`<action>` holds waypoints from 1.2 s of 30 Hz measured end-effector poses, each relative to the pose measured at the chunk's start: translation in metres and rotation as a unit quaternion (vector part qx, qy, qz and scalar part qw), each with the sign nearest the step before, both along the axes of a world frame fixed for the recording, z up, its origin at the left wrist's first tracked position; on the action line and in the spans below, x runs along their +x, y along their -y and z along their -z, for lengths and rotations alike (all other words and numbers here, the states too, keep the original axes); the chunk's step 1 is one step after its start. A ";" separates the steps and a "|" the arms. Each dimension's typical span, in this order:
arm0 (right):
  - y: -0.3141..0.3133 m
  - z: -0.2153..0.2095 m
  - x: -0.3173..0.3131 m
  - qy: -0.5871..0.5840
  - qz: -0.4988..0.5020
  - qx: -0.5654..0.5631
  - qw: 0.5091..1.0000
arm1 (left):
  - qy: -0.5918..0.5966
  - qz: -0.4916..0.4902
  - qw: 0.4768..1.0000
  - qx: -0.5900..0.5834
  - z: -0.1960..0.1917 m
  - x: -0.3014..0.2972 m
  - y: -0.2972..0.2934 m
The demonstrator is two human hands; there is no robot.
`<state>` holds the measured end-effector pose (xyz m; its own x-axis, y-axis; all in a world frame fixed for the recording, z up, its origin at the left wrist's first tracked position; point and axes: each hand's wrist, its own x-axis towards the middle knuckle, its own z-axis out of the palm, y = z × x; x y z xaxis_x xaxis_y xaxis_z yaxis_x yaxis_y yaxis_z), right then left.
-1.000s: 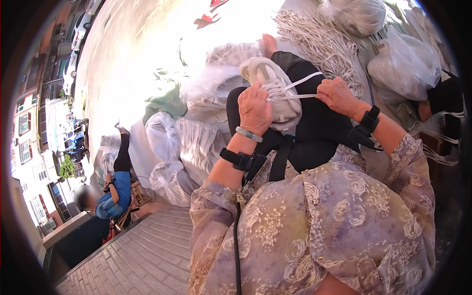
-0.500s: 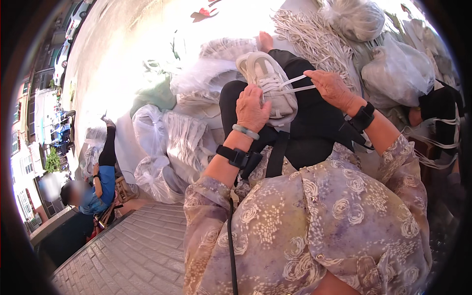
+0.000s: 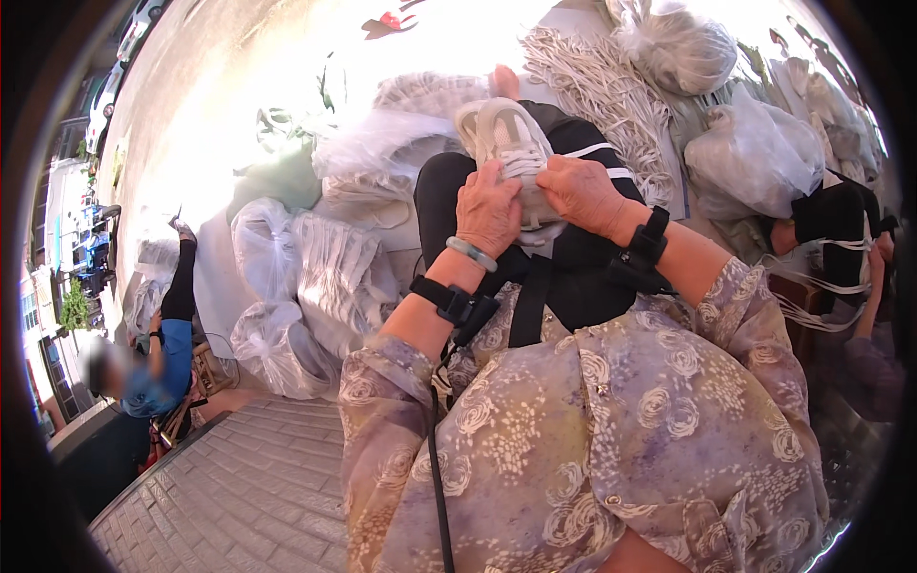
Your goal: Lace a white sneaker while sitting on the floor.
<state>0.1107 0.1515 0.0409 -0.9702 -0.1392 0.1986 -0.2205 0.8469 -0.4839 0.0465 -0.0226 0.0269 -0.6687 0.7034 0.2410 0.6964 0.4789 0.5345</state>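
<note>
A pale beige and white sneaker [image 3: 508, 132] rests on my lap, toe away from me, with white laces across its tongue. My left hand [image 3: 489, 208] is closed at the shoe's left side, fingertips by the lower eyelets. At the opposite edge, my right hand [image 3: 581, 196] pinches at the shoelace [image 3: 522, 160], close to the left fingers. Two white strips [image 3: 616, 173] lie over my dark right trouser leg beyond the right hand; whether they belong to this lace I cannot tell. The fingertips partly hide the lower lacing.
A heap of loose white laces [image 3: 607, 91] lies beyond my right leg, with stuffed clear plastic bags [image 3: 755, 158] beside it. More bagged bundles [image 3: 277, 339] lie to my left. A person in blue [image 3: 167, 368] sits far left; another person's arm [image 3: 871, 286] shows far right.
My right hand has come in from the right, where it held the laces stretched out, to the shoe's lacing. The left hand stays at the shoe. The whole view has shifted slightly.
</note>
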 end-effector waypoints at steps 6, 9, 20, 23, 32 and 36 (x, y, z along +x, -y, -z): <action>0.000 0.003 -0.003 0.018 -0.025 0.061 0.998 | -0.013 -0.011 1.000 0.003 0.006 0.000 0.002; -0.002 0.001 -0.008 0.028 -0.038 0.073 0.996 | 0.004 -0.023 1.000 -0.003 0.006 0.001 0.003; -0.008 0.005 -0.024 0.064 -0.063 0.082 0.993 | 0.018 -0.021 0.999 -0.025 -0.005 0.002 0.001; -0.003 0.000 -0.028 0.095 -0.067 0.102 0.988 | 0.015 -0.017 1.000 -0.019 -0.002 0.000 0.002; 0.003 -0.013 -0.038 0.172 -0.083 0.146 0.971 | 0.002 0.006 0.999 -0.038 -0.007 -0.003 0.002; 0.006 -0.009 -0.030 0.171 -0.046 0.125 0.976 | 0.001 0.011 0.999 -0.045 -0.009 -0.005 0.004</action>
